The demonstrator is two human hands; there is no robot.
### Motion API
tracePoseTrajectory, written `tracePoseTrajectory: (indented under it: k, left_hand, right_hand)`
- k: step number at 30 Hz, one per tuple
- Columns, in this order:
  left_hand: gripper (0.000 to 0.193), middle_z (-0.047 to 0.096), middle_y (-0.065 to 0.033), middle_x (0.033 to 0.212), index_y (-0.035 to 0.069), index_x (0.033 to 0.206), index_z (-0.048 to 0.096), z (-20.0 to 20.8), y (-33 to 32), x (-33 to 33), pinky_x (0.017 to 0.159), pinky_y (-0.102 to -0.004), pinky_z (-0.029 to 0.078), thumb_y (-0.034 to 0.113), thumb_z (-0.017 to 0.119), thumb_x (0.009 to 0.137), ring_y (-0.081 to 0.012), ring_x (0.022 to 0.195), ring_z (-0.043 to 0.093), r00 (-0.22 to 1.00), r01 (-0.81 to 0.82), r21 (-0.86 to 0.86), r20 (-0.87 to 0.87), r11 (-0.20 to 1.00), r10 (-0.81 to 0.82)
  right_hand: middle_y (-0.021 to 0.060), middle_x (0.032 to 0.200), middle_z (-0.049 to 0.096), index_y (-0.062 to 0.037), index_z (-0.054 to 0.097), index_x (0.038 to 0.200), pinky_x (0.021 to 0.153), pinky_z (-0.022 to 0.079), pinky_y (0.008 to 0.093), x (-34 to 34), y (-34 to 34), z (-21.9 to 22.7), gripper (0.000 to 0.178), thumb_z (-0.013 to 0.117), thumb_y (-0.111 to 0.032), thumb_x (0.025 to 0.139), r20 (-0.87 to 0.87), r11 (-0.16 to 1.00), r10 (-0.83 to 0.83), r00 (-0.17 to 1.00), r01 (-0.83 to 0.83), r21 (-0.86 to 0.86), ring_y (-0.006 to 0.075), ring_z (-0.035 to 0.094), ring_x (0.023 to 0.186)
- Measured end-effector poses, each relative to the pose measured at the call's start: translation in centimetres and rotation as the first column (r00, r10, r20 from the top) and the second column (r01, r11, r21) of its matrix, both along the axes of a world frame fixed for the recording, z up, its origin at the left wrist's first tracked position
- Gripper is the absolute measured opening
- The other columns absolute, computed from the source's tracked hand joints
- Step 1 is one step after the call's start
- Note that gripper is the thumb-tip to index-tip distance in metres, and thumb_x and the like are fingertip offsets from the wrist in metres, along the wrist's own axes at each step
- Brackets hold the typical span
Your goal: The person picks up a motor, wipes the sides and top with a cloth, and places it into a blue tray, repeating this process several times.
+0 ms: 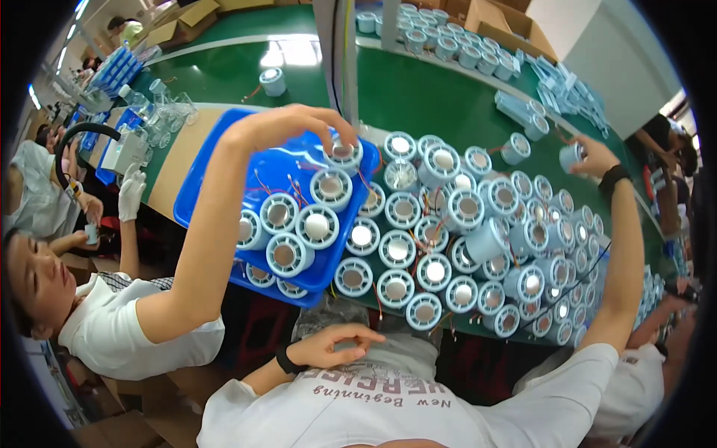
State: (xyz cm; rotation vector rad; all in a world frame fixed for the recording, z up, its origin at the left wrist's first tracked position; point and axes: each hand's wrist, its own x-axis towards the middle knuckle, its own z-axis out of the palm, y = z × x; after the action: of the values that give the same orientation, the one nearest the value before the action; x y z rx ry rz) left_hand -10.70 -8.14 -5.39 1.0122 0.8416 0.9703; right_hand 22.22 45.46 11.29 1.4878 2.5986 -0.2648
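My right hand (600, 158) is stretched out far over the green table at the right, its fingers closed around a light-blue cylindrical housing (571, 156). Below that arm, many similar light-blue housings (402, 210) with silver or grey discs and thin wires stand packed and partly piled. My left hand (336, 346) is in front of my body, fingers extended, with nothing visible in it. A co-worker's hand (299, 125) reaches from the left over a blue tray (216, 160) and touches a housing (344, 155) at its upper right corner. Several other housings lie in the tray.
A post (337, 67) rises at the table's middle. Behind it are rows of housings (469, 57), open cardboard boxes (515, 26) and pale blue strips (571, 93). One housing (272, 82) stands alone at the far left. Clear plastic parts (168, 116) lie near the co-worker.
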Motion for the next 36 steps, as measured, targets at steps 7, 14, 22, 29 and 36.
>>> tracePoseTrajectory:
  k: [7, 14, 22, 29, 36]
  left_hand:
    - [0.035, 0.063, -0.0089, 0.103, 0.003, 0.128, 0.056, 2.1, 1.4, 0.7, 0.084, -0.0322, 0.046, 0.016, 0.056, 0.096, -0.0195, 0.090, 0.059, 0.985, 0.169, 0.378, -0.085, 0.910, -0.147]
    - [0.061, 0.046, -0.0197, 0.136, 0.006, 0.141, 0.043, 5.1, 2.4, 3.4, 0.090, -0.0366, 0.051, 0.000, 0.066, 0.084, -0.0270, 0.111, 0.059, 0.997, -0.003, 0.567, -0.063, 0.824, 0.047]
    - [0.077, 0.041, -0.0184, 0.138, 0.004, 0.142, 0.041, 6.3, 3.2, 6.4, 0.091, -0.0373, 0.053, 0.002, 0.079, 0.075, -0.0274, 0.111, 0.059, 0.817, -0.422, 0.670, -0.012, 0.611, 0.577]
    - [0.080, 0.044, -0.0169, 0.137, 0.002, 0.146, 0.034, 5.9, 2.6, 5.6, 0.089, -0.0368, 0.054, 0.006, 0.077, 0.079, -0.0244, 0.115, 0.057, 0.892, -0.421, 0.461, 0.054, 0.782, 0.449]
    - [0.064, 0.054, -0.0206, 0.127, -0.007, 0.142, 0.033, 6.0, 2.4, 4.8, 0.084, -0.0379, 0.058, 0.035, 0.053, 0.098, -0.0274, 0.106, 0.063, 0.829, -0.138, 0.007, 0.548, 0.990, 0.112]
  right_hand:
    - [0.0092, 0.106, 0.063, -0.0089, 0.052, 0.124, 0.090, 0.046, 0.0321, -5.7, -16.9, 8.4, 0.059, 0.073, -0.013, 0.069, -0.168, 0.960, 0.278, 0.946, -0.269, 0.077, 0.0226, 0.062, 0.095]
    - [0.0080, 0.114, 0.064, -0.0063, 0.055, 0.125, 0.081, 0.051, 0.0317, -8.8, -31.9, 8.3, 0.062, 0.078, -0.010, 0.067, -0.364, 0.845, 0.493, 0.790, -0.534, -0.014, 0.0208, 0.063, 0.104]
    - [0.0080, 0.110, 0.066, -0.0076, 0.056, 0.127, 0.076, 0.051, 0.0318, -11.2, -35.8, 3.7, 0.069, 0.083, -0.029, 0.067, -0.472, 0.707, 0.496, 0.729, -0.654, -0.267, 0.0230, 0.066, 0.098]
    - [0.0083, 0.099, 0.070, -0.0101, 0.044, 0.141, 0.069, 0.051, 0.0311, -10.4, -35.5, 2.1, 0.095, 0.080, -0.056, 0.066, -0.490, 0.645, 0.132, 0.861, -0.450, -0.617, 0.0229, 0.068, 0.087]
    - [0.0110, 0.100, 0.069, -0.0118, 0.040, 0.145, 0.065, 0.050, 0.0279, -9.1, -36.6, -0.6, 0.098, 0.084, -0.046, 0.065, -0.618, 0.718, 0.309, 0.723, -0.603, -0.348, 0.0196, 0.067, 0.083]
